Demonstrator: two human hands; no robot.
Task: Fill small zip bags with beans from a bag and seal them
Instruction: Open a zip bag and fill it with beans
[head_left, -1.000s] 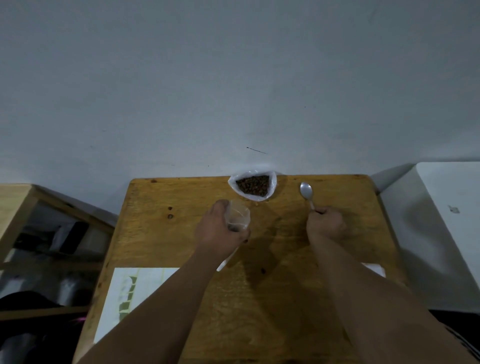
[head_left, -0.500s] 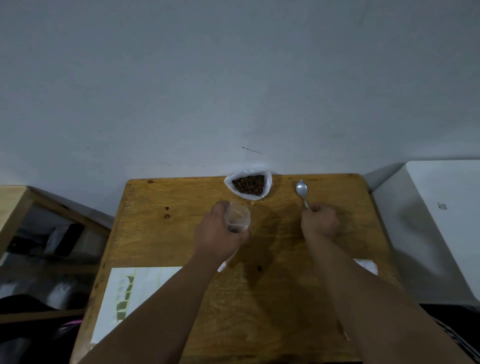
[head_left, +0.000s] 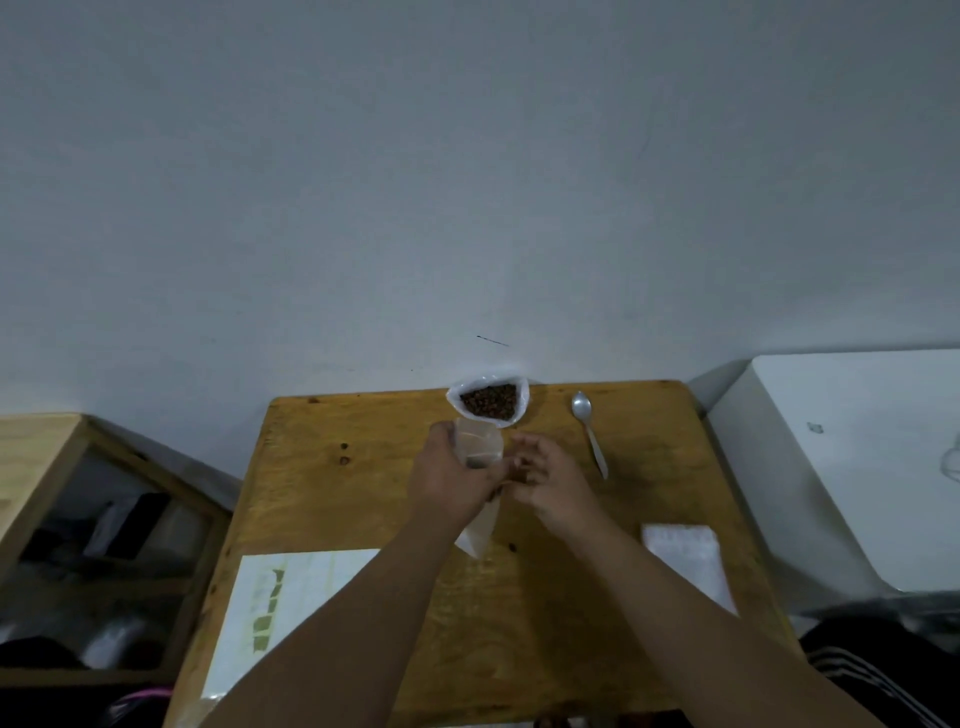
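Left hand (head_left: 451, 480) grips a small zip bag (head_left: 480, 442) upright; right hand (head_left: 548, 480) curls at its right edge, grip unclear. Beyond, 1 open plastic bag (head_left: 523, 397) holds beans (head_left: 488, 402).

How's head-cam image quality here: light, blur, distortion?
Head view: dim, flat light, no glare; wide-angle splays the sides of the worn wooden table; small clear plastic zip bag in the left hand is low-contrast; fingers of the right hand slightly smeared; silver metal spoon reads crisp.
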